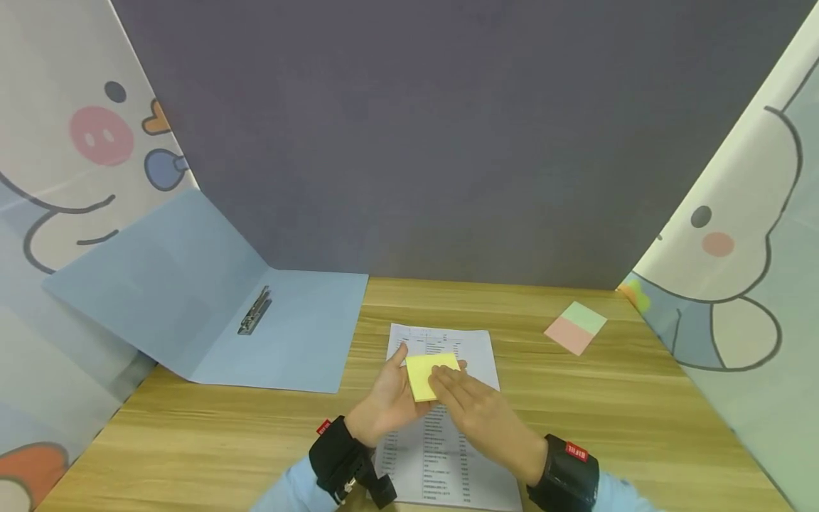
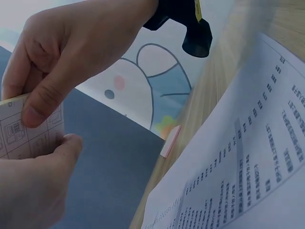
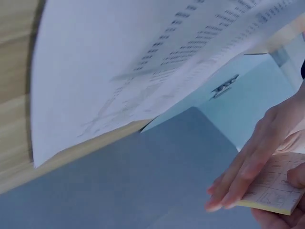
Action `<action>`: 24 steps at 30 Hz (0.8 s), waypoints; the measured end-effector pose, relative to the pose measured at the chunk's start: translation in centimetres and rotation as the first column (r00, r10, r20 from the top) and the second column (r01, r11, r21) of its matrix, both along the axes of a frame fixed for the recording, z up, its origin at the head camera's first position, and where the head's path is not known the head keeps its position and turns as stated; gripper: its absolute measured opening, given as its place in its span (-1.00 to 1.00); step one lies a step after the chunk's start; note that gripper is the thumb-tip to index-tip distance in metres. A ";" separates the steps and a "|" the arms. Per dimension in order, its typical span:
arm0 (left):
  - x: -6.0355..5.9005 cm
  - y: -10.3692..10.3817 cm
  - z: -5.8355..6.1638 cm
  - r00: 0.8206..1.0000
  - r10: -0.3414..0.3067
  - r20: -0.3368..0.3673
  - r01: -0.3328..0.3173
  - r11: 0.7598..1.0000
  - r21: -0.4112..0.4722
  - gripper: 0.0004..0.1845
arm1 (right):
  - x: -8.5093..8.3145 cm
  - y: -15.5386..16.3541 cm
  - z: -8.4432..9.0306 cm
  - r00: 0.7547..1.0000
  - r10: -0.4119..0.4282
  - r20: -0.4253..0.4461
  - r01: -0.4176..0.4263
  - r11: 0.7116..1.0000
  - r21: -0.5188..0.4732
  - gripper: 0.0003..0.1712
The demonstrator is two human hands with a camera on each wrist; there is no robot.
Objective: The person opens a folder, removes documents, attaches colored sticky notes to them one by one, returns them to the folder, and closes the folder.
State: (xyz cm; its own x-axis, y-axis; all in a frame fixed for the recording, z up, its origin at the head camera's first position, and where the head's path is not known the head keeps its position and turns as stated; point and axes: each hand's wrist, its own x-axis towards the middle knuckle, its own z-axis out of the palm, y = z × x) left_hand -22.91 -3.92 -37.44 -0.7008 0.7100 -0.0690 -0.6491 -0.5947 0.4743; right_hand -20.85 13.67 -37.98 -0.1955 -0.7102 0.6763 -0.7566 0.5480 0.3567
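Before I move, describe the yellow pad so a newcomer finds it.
Start at the wooden table and find the printed sheet on it. Over that sheet, the right hand pinches the pad by the left hand. Unlike the pink and green notes lying to the right, it is yellow on top and held.

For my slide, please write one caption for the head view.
Right hand grips a yellow pad on the left hand, above printed paper, an open folder at left.
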 end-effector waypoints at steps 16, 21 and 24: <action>0.0 0.1 -0.4 0.999 -0.042 -0.016 0.041 0.997 -0.061 -0.10 | 1.6 -1.0 -1.0 1.000 -0.024 0.020 0.023 0.999 0.036 -0.47; 0.1 0.3 -0.7 0.999 -0.026 -0.020 0.024 0.992 -0.128 -0.08 | 1.8 -1.1 -0.7 0.999 -0.011 0.048 0.010 1.000 0.015 -0.50; 0.2 0.4 -0.8 0.999 -0.019 -0.026 0.015 0.989 -0.149 -0.09 | 1.9 -1.1 -0.5 0.998 -0.014 0.065 0.013 1.000 0.026 -0.52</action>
